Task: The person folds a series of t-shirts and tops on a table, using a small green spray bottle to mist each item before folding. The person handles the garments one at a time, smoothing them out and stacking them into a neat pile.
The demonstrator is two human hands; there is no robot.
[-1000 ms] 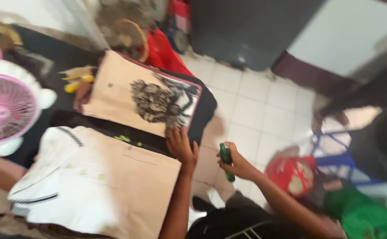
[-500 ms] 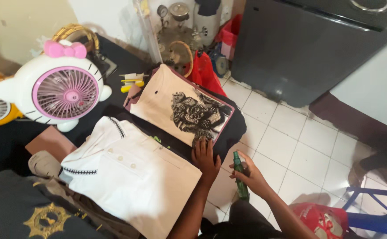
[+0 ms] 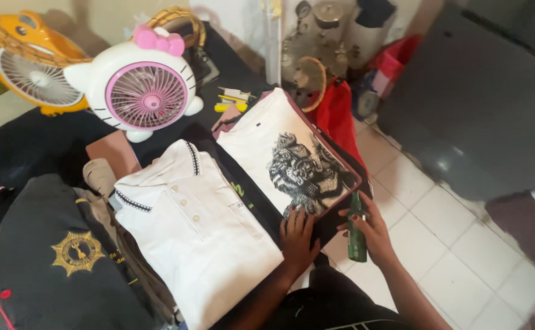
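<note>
- The landmark here is the printed T-shirt, a cream folded shirt with a dark graphic, lying flat and stretched over a maroon-edged board so its front stays smooth and taut.
- The left hand lies palm-down at the near edge of the printed T-shirt, fingers spread and not closed on anything; it seems to press the cloth flat against the board so it does not slip.
- The right hand hovers just beside the near right corner of the printed T-shirt, its grip clenched around a dark green marker-like tool. The tool stands nearly upright in the fist, its upper end by the board's corner, its lower end pointing toward the white tiled floor.
- So the tool sits inside the right grip, just off the shirt's edge and close to the left hand's fingertips, not on the graphic itself.
- Left of the printed T-shirt lies a white polo shirt, folded with its buttoned placket up; farther left, a dark garment with a gold star badge.
- Beyond the printed T-shirt's far left corner stands a white and pink cat-shaped fan, with an orange fan past it.
- Yellow markers lie just beyond the shirt's far edge on the dark table.
</note>
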